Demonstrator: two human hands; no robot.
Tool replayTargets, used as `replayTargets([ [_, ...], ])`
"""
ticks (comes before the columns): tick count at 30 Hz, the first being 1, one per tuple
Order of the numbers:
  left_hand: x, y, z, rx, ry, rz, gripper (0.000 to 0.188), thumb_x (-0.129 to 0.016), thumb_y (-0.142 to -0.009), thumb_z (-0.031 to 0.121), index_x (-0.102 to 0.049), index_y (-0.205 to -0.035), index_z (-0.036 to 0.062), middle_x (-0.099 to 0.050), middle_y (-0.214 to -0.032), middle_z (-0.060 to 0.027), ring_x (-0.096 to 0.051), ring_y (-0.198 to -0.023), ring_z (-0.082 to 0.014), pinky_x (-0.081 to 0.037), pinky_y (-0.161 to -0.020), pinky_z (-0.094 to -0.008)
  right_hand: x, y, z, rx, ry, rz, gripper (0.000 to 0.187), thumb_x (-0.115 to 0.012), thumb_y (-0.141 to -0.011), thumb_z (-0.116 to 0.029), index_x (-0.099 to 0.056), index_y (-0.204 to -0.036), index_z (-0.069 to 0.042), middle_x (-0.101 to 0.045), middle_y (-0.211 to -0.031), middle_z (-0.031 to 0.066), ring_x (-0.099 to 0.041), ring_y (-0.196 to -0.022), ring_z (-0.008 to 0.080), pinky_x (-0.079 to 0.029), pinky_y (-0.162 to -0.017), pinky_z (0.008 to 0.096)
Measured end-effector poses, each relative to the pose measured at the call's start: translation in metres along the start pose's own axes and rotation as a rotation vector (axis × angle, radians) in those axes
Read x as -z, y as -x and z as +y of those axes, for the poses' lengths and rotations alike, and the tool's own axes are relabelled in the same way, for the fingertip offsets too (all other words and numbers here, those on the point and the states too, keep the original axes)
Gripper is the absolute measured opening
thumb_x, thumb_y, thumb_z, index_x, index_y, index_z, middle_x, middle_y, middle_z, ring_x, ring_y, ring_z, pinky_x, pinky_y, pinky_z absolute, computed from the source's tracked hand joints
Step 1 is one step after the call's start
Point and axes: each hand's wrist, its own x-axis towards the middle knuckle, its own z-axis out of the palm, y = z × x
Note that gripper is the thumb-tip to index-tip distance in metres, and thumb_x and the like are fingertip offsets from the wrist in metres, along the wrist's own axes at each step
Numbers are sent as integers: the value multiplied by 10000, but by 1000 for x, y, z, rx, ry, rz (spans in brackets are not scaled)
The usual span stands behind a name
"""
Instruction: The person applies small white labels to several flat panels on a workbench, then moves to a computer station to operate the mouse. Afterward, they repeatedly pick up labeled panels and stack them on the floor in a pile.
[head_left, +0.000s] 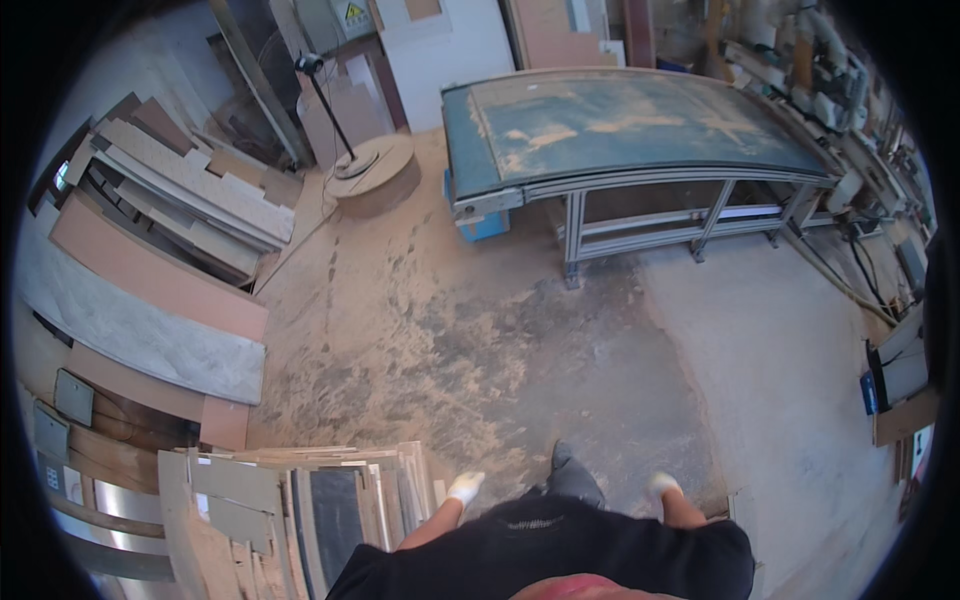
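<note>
My left hand [465, 487], in a pale glove, is held out beside my body. Its fingers look loosely stretched, and nothing shows in them. Nearest to it is a stack of upright boards and panels [335, 510], just to its left and apart from it. On the other side, my right hand [660, 484], also in a pale glove, hangs over the floor. It is too small and foreshortened for its fingers to be made out; no held thing is visible. Between the hands, a dark shoe [562, 453] steps on the dusty floor [480, 350].
A long conveyor table [640, 125] with a dusty green belt stands ahead on a metal frame. A blue box [483, 226] is under its left end. Left of it stands a round wooden drum [375, 172] with a black pole. Sheets and offcuts [150, 290] line the left side.
</note>
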Motion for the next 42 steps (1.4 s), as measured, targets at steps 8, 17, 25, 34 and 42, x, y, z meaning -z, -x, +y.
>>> replayTargets([
  [8,158,-117,4,333,237,333,478,-631,-968,405,-742,-1208,6,-739,-1239,-202,-698,-1164,-351,-521,-1011,-446,588,-104,-424,775,-124,816,362,-571,-958,-313,-735,-1119,-33,-711,-1164,245,-659,-1103,445,-518,-977,508],
  [17,426,-333,35,123,-650,-303,485,-564,-1006,428,-723,-1279,61,-708,-1294,-195,-670,-1199,-389,-536,-1005,-448,919,-216,-606,287,-270,1049,307,-664,-933,-281,-672,-1165,-80,-708,-1175,220,-664,-1129,424,-530,-971,514],
  [25,738,-581,141,142,212,382,436,-702,-962,306,-716,-1224,-42,-758,-1099,-182,-708,-993,-265,-549,-911,-391,1031,-327,-612,-165,-459,1058,461,-747,-901,-388,-672,-1234,-78,-637,-1301,151,-600,-1250,361,-506,-1029,495],
  [34,815,-943,449,-190,86,-125,427,-610,-997,420,-742,-1091,24,-726,-984,-88,-656,-805,-187,-541,-761,-356,1051,-358,-657,-160,-668,1176,225,-652,-949,-232,-616,-1080,-53,-626,-1173,248,-649,-1047,483,-535,-900,553],
  [42,731,-1156,771,81,795,-657,1048,-673,-906,716,-283,-1613,47,-297,-1657,-259,-507,-1356,-456,-509,-1031,-565,918,-221,-773,-462,-915,825,264,-668,-952,-244,-613,-1144,-71,-695,-1069,240,-659,-996,482,-524,-833,551],
])
